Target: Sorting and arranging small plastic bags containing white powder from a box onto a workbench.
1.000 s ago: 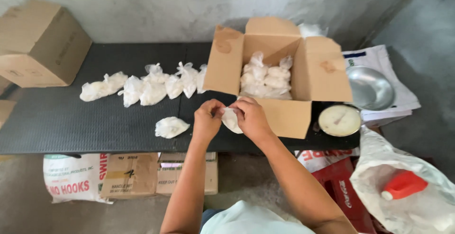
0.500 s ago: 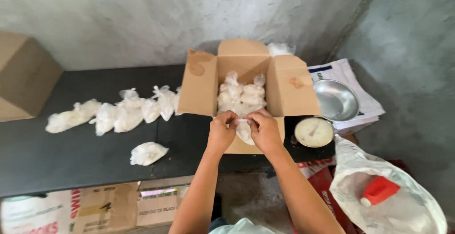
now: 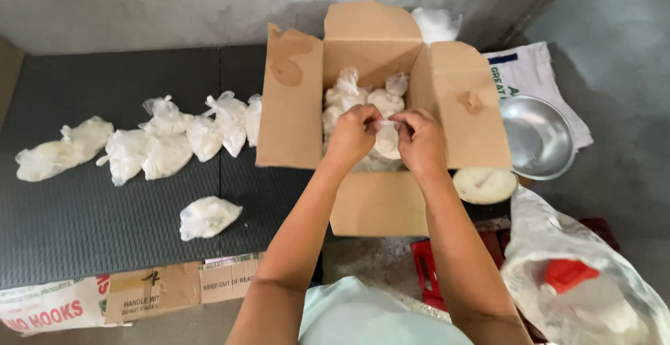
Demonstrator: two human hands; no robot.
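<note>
The left hand [image 3: 354,134] and the right hand [image 3: 421,139] both pinch the top of a small clear plastic bag [image 3: 386,139] filled with white powder. The bag hangs over the open cardboard box [image 3: 377,205], above other similar bags [image 3: 356,93].

A: Where does the open box [image 3: 380,198] sit?
B: On the table [image 3: 105,233], toward its right end, with tied bags [image 3: 363,97] inside it.
A: And left of it?
B: A row of bags [image 3: 150,146] lies on the table; a single bag [image 3: 207,216] lies nearer the front edge.
A: To the right?
B: A metal bowl [image 3: 537,135], with a round dial scale [image 3: 485,185] before it. Both hands meet over the box, left hand [image 3: 352,135] beside right hand [image 3: 422,139].
</note>
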